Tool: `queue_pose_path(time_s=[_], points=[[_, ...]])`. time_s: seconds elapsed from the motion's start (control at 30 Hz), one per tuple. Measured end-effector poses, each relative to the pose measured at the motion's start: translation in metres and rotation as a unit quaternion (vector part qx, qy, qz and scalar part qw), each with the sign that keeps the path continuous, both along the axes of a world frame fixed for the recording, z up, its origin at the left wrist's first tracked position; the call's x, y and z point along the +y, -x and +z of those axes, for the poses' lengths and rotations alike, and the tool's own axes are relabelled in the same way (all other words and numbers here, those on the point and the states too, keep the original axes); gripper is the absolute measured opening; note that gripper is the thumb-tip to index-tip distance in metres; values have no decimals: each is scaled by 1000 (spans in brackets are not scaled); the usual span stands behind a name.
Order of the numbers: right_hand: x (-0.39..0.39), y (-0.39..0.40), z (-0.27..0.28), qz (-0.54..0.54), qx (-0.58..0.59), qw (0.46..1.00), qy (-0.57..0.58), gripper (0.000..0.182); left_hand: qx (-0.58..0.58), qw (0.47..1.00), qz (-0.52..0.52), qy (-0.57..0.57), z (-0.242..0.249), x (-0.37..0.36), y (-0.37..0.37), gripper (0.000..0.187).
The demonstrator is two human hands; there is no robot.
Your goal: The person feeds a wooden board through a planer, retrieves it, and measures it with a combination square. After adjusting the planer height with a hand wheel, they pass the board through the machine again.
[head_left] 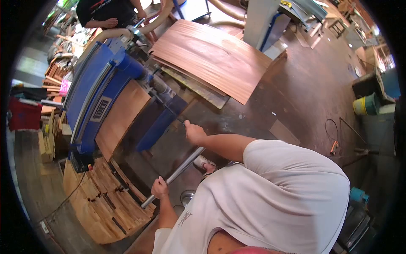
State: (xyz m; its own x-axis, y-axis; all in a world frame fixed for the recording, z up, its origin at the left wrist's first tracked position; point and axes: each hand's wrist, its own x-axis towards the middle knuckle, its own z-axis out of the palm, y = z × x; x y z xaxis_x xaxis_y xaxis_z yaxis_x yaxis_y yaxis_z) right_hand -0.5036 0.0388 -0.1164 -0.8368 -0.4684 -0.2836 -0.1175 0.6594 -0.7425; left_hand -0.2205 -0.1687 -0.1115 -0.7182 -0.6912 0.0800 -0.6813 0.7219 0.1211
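Observation:
A long shiny metal roller (182, 166) runs slantwise in front of my body, beside the blue machine (101, 93). My left hand (160, 187) is closed around the roller near its lower end, thumb up. Beyond the roller's upper end, my right hand (195, 133) is closed in a fist near a thin rod that reaches out from the machine. What sits inside that fist is hidden. A reddish-brown wooden panel (125, 114) lies on the machine's bed, partly under its blue cover.
Large wood panels (215, 55) lie stacked behind the machine. Many wood strips (110, 203) are piled at the lower left. Another person in dark clothing (112, 12) stands at the top, near a thick hose (158, 21). A yellow-green bucket (366, 105) stands at the right.

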Motion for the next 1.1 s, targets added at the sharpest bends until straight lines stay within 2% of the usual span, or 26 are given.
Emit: queue_pose_path(time_s=[0.3,0.37,0.4,0.47,0.57,0.9,1.1], points=[[1,1,4,-22,-10,1000,15,14,4,1000,-6,-14,3,2,2,39],[2,4,16,-3,-50,999,-10,28,16,1000,-5,-14,5,4,4,38],[2,4,13,-6,-49,999,-11,28,16,1000,-8,-16,2,3,3,38],[2,2,7,-19,-42,999,24,14,16,1000,2,-17,-3,0,1,38],[2,0,4,-20,-10,999,25,15,13,1000,-2,-10,-6,-2,-1,37],[4,3,9,-12,-16,999,41,15,26,1000,-13,5,-3,0,3,35],[2,0,8,-5,-9,1000,-5,15,16,1000,6,-13,2,4,4,36]])
